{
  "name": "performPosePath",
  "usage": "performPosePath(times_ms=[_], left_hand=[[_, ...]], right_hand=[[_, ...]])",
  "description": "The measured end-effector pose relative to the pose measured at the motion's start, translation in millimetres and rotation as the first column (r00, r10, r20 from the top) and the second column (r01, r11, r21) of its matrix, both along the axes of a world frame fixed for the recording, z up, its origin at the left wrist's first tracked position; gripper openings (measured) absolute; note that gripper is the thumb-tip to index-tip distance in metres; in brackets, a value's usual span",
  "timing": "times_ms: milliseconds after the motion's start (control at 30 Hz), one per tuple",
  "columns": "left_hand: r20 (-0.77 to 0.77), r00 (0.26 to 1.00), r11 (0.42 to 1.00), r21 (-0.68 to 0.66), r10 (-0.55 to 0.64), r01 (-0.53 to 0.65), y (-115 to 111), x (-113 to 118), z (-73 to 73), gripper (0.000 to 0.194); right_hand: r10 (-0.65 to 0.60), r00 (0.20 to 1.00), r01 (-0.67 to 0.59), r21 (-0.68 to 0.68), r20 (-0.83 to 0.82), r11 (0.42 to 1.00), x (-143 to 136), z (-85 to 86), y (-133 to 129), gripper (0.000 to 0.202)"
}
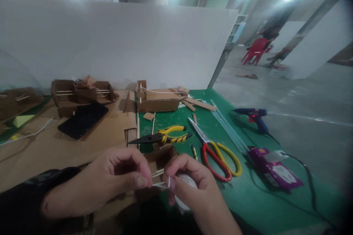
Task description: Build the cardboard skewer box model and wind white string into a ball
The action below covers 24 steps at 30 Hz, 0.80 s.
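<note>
Left hand [124, 172] has thumb and index pinched on a thin white string [160, 185], and the right hand [191, 180] is pinching it too, with a round white spool [187, 192] tucked in under its fingers. So the string's basically right between them, just over an open cardboard box [167, 156]. Yellow-and-black pliers [167, 136] lie just beyond that, red-and-yellow scissors [216, 158] to the right, then a purple power strip [275, 170]. Further back on the green table [198, 115] there's a dark glue gun [252, 114] near the edge, a flat black slab [84, 119] on the left, and another cardboard box [162, 104]. Behind it all, a white partition [124, 44], and way off right, a blurry red chair [256, 49].
</note>
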<state>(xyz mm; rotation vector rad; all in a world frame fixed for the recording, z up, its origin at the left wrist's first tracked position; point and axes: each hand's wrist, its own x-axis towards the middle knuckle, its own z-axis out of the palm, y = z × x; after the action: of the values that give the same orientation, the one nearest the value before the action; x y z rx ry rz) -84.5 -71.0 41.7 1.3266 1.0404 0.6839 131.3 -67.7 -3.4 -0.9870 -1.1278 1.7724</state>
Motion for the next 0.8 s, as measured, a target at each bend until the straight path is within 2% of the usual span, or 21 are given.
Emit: performPosePath(times_ms=[100, 167, 267, 367, 500, 600, 800], left_hand=[[-0.117, 0.993, 0.997, 0.073, -0.011, 0.020, -1.8, 2.9, -1.5, 0.015], [-0.125, 0.992, 0.998, 0.058, 0.005, 0.002, -4.3, 5.8, -2.2, 0.018], [-0.121, 0.989, 0.997, 0.012, 0.082, -0.081, -7.7, 10.1, -1.0, 0.033], [-0.136, 0.987, 0.996, -0.002, 0.088, -0.089, -8.4, 12.1, 0.6, 0.040], [-0.141, 0.989, 0.999, 0.005, 0.037, -0.036, -6.8, 10.4, -3.1, 0.025], [-0.211, 0.975, 0.994, 0.089, 0.074, -0.056, -5.7, 9.0, -6.9, 0.014], [-0.340, 0.930, 0.977, 0.199, 0.143, -0.078, -6.9, 9.8, -5.2, 0.018]], right_hand=[[-0.007, 1.000, 0.007, 0.009, 0.011, 1.000, -1.9, -2.5, -0.5, 0.034], [-0.014, 1.000, 0.014, 0.025, 0.018, 1.000, -3.8, -4.6, -0.3, 0.034], [-0.036, 0.999, 0.035, 0.053, 0.030, 0.998, -7.5, -5.2, -0.1, 0.033], [-0.056, 0.996, 0.050, 0.079, 0.067, 0.996, -11.9, -3.9, -0.9, 0.030], [-0.079, 0.992, 0.063, 0.147, 0.103, 0.987, -16.1, -5.6, -3.0, 0.026], [-0.053, 0.993, 0.035, 0.172, 0.102, 0.984, -17.1, -8.4, -3.5, 0.026], [-0.051, 0.993, 0.036, 0.137, 0.110, 0.990, -18.5, 0.3, -5.7, 0.030]])
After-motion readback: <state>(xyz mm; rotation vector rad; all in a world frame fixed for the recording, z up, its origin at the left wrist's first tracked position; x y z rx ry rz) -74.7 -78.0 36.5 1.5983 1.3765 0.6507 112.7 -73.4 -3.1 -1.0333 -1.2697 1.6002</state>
